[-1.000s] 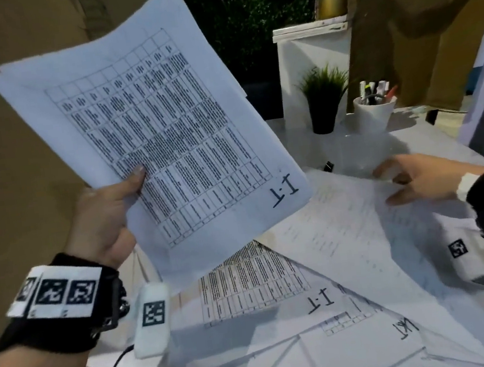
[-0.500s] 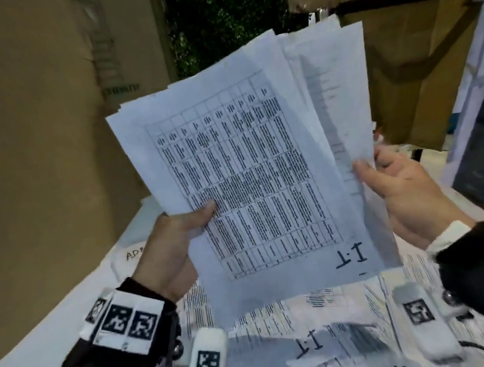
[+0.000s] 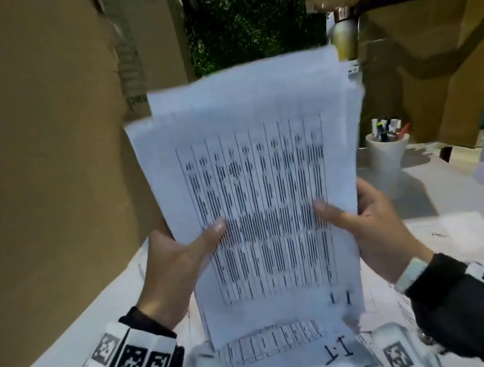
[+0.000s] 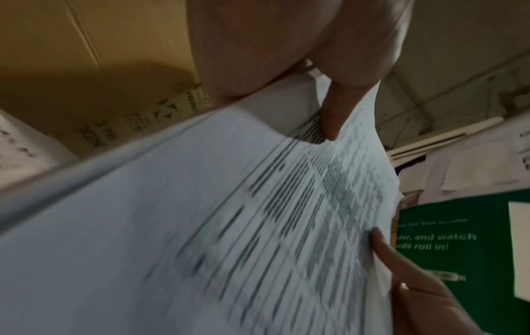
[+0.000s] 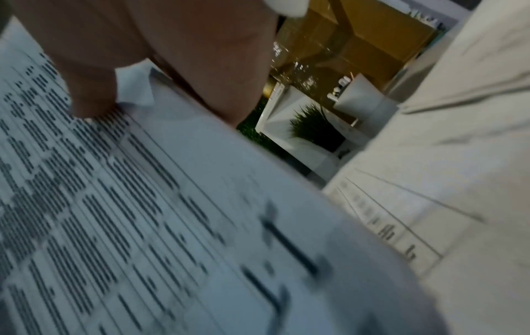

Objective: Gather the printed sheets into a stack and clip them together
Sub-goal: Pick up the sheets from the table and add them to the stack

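The left edge of the stack of printed sheets (image 3: 255, 200) is pinched by the left hand (image 3: 174, 264), thumb laid across the front page. The stack is held upright above the table (image 3: 437, 199), over loose sheets (image 3: 285, 345). Its right edge is gripped by the right hand (image 3: 374, 228), thumb in front.

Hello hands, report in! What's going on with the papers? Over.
Left hand and right hand both grip the stack of sheets, upright over the table. More loose sheets lie below. No clip in view.
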Action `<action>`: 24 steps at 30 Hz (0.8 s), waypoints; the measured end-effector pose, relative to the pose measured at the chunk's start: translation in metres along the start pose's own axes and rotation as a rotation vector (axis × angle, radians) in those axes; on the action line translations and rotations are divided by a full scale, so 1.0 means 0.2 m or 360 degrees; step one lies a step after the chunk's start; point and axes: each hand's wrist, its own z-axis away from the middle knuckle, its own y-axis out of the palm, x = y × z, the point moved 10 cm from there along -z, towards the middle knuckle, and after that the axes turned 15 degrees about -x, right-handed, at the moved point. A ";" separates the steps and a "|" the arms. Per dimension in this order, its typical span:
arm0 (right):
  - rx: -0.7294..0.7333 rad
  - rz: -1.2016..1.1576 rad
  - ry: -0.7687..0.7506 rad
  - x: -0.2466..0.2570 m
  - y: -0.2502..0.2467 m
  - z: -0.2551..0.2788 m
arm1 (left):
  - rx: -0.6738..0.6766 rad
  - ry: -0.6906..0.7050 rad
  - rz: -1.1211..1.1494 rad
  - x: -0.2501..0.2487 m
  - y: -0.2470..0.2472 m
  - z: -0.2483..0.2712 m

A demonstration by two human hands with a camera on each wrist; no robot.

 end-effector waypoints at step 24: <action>0.0044 -0.0080 -0.0117 0.19 0.22 -0.04 | 0.0091 0.0010 -0.0018 0.04 -0.05 -0.03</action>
